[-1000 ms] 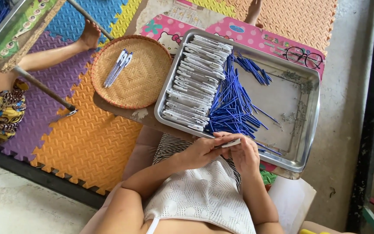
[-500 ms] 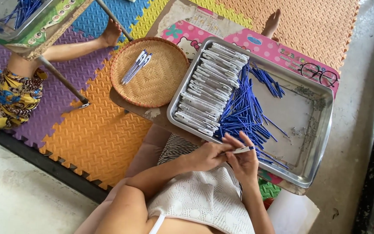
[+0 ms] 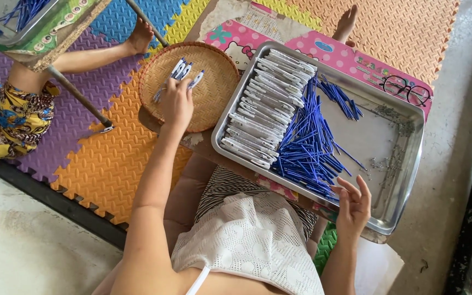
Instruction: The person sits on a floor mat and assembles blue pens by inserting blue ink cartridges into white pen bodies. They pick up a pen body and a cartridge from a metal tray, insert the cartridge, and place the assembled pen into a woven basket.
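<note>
Pens [image 3: 180, 72] in round basket [image 3: 214, 87]: left hand [image 3: 176, 104] fingers seemingly released; right hand [image 3: 352, 205] open.

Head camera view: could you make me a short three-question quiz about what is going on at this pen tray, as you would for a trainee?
1. True or false: the left hand is over the woven basket.
2. Which lies nearest the right hand? A) the pile of blue refills B) the eyeglasses C) the row of white pen barrels
3. Fill in: the refills and barrels lie in a metal ____.

Key: 1. True. 2. A. 3. tray.
</note>
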